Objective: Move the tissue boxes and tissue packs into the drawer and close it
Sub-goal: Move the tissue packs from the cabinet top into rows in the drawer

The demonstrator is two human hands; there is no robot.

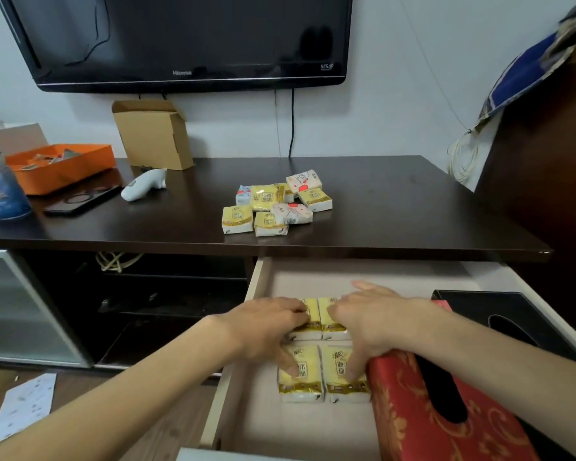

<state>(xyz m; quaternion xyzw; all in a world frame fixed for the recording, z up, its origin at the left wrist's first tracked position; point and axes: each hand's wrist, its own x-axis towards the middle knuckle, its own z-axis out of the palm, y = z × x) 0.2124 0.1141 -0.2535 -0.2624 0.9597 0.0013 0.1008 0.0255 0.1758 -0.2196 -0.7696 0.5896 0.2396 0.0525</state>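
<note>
The drawer under the dark tabletop is pulled out. Inside lie several yellow tissue packs in a tight block, a red patterned tissue box to their right and a black tissue box behind it. My left hand rests on the left packs with its fingers spread over them. My right hand presses on the right packs beside the red box. A pile of several more tissue packs, yellow, pink and blue, sits on the tabletop.
On the tabletop's left stand an orange tray, a cardboard box, a white handheld device, a dark tablet and a blue bottle. A TV hangs above. A paper sheet lies on the floor.
</note>
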